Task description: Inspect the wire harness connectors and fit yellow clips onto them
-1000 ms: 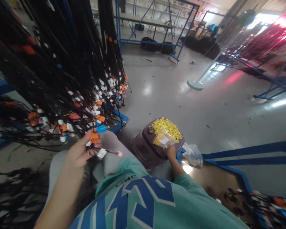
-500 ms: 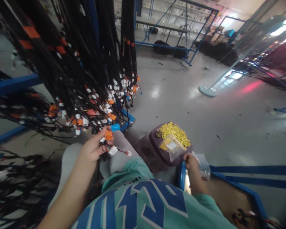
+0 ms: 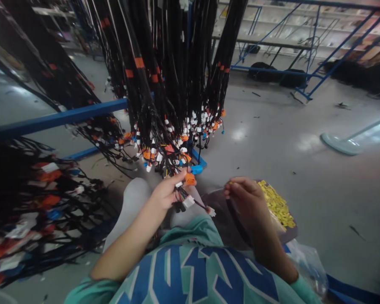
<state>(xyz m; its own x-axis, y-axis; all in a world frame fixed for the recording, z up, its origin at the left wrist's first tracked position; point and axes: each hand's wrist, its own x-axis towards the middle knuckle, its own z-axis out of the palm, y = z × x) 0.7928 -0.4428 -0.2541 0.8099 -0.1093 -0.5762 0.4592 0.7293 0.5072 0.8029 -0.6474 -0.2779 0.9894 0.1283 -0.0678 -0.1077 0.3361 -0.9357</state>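
Observation:
My left hand (image 3: 166, 192) is closed on a bunch of connectors: an orange connector (image 3: 190, 179), a blue connector (image 3: 196, 169) and a white connector (image 3: 188, 201) on short wires. Above it hang thick black wire harnesses (image 3: 177, 84) whose ends carry many white and orange connectors. To the right, my right hand (image 3: 245, 194) is pinched, with a tiny yellowish thing at the fingertips, too small to make out. Beside and partly behind that hand, many small yellow pieces (image 3: 277, 204) lie on a dark lid (image 3: 291, 234).
A blue frame rail (image 3: 91, 112) crosses at the left, with more harnesses (image 3: 50, 202) below it. Clear plastic bag (image 3: 308, 264) lies at the lower right. A round stand base (image 3: 340, 143) and a blue rack (image 3: 277, 72) are farther off.
My right hand has moved from beside the lid's near edge toward my left hand, its fingers now pinched. The view has turned left. My left hand still holds the connectors.

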